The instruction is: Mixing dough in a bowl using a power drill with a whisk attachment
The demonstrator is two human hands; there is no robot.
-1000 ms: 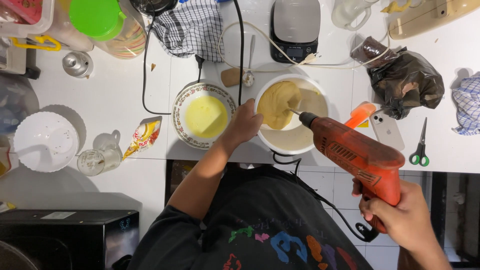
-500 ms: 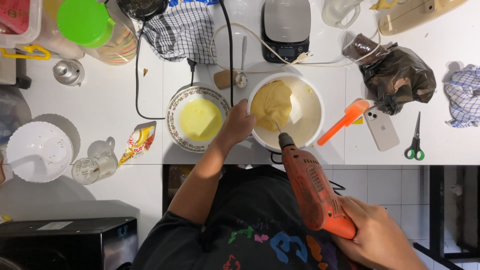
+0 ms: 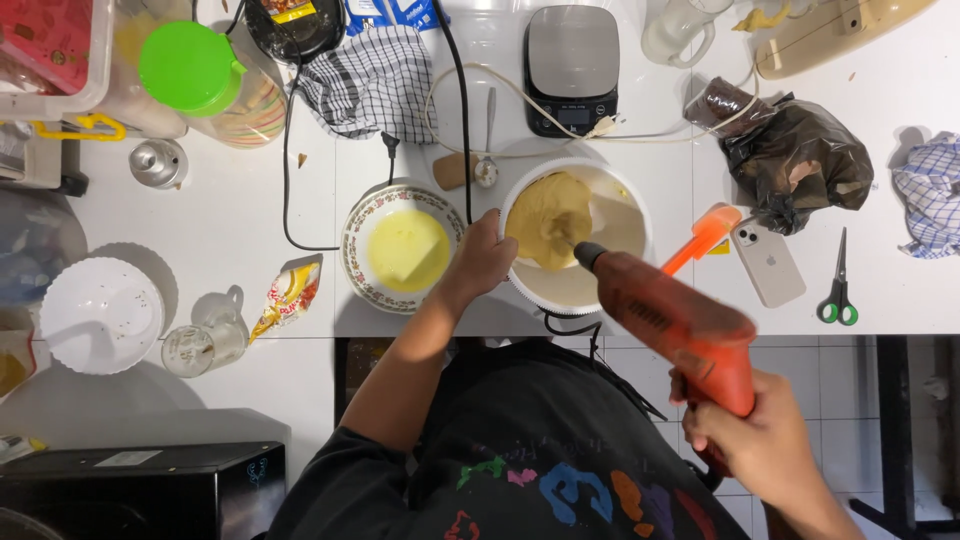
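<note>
Now the orange power drill (image 3: 680,325) points into the white mixing bowl (image 3: 628,215) again, its tip at the pale yellow dough (image 3: 548,218); half a second ago it had been drawn back toward the person's body, its nose just short of the bowl's near rim. The right hand (image 3: 762,450) is closed tight around the drill's grip, low and to the right of the bowl. The left hand (image 3: 480,262) stays curled against the bowl's left rim, steadying it as before. The bowl sits near the front edge of the white desk (image 3: 230,215), just beside a flowered dish of yellow liquid (image 3: 405,250) on its left. An orange spatula (image 3: 700,238) and a phone (image 3: 765,263) lie to its right, with green-handled scissors (image 3: 835,285) farther out. A kitchen scale (image 3: 572,68) stands behind the bowl.
</note>
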